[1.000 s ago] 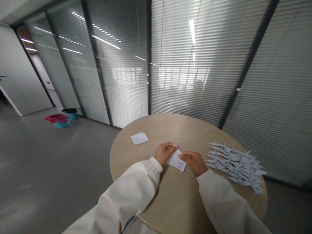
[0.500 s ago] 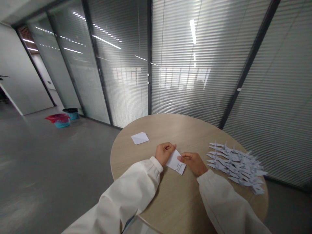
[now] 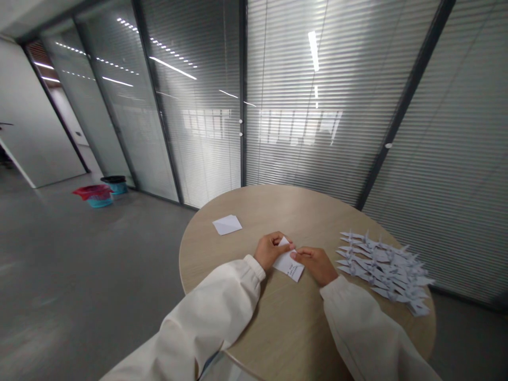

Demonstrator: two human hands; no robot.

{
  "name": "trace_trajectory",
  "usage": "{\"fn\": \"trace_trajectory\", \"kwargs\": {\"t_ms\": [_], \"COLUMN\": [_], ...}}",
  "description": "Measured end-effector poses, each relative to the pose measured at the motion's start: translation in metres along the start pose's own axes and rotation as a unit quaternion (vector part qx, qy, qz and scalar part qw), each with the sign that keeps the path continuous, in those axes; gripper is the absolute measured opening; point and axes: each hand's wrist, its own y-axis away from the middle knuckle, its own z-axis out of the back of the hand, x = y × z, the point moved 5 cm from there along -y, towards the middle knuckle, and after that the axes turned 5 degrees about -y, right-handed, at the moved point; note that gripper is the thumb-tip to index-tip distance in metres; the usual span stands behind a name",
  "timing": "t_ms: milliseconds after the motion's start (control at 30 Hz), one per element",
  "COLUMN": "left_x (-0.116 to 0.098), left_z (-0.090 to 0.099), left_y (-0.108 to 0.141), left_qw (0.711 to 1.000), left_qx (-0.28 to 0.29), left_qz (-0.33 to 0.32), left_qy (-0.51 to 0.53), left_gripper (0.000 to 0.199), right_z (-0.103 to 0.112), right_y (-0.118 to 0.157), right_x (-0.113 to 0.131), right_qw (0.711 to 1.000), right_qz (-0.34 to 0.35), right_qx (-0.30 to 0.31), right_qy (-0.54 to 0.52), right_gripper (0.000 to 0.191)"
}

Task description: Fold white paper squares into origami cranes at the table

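Between my two hands is a small folded sheet of white paper with some printed dark text at its lower right corner. My left hand grips its upper left side, the thumb lying across the top face. From the right, my right hand pinches the paper's right edge between thumb and fingers. The two thumb tips are close together near the top of the sheet. The fingers under the paper are partly hidden.
The round wooden table carries a small stack of white paper at the left and rows of folded paper cranes at the right. Two bins, one red-lined and one black-lined, stand on the floor near the glass partition.
My left thumb has slid right along the paper, closer to my right thumb. The paper has shifted slightly to the right. The stack and cranes have stayed put.
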Motion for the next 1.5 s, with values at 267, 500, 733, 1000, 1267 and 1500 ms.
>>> {"fn": "trace_trajectory", "kwargs": {"t_ms": [267,500,733,1000,1267,1500], "left_x": [-0.004,0.001,-0.002,0.002,-0.001,0.001], "left_z": [0.001,0.005,0.001,-0.002,0.003,0.013], "left_y": [0.001,-0.001,0.001,0.001,0.000,-0.004], "left_qw": [0.999,0.996,0.998,1.000,0.999,0.997], "left_qx": [-0.009,-0.029,0.007,0.009,-0.029,-0.073], "left_qz": [-0.033,-0.017,0.003,0.023,0.027,0.028], "left_qy": [-0.027,-0.081,-0.065,-0.016,-0.018,-0.016], "left_gripper": [0.033,0.034,0.035,0.036,0.037,0.038], "right_z": [-0.003,-0.002,-0.001,0.003,0.001,0.001], "right_y": [0.000,-0.001,-0.004,0.001,0.000,-0.001], "right_x": [0.000,-0.001,-0.004,0.005,0.004,0.002], "right_qw": [1.000,1.000,0.999,0.991,0.995,0.997], "right_qz": [0.008,0.010,0.027,0.073,0.061,0.052], "right_qx": [0.020,0.018,0.009,-0.018,-0.016,-0.007], "right_qy": [0.006,0.005,0.032,0.107,0.075,0.061], "right_gripper": [0.031,0.032,0.035,0.033,0.035,0.034]}}
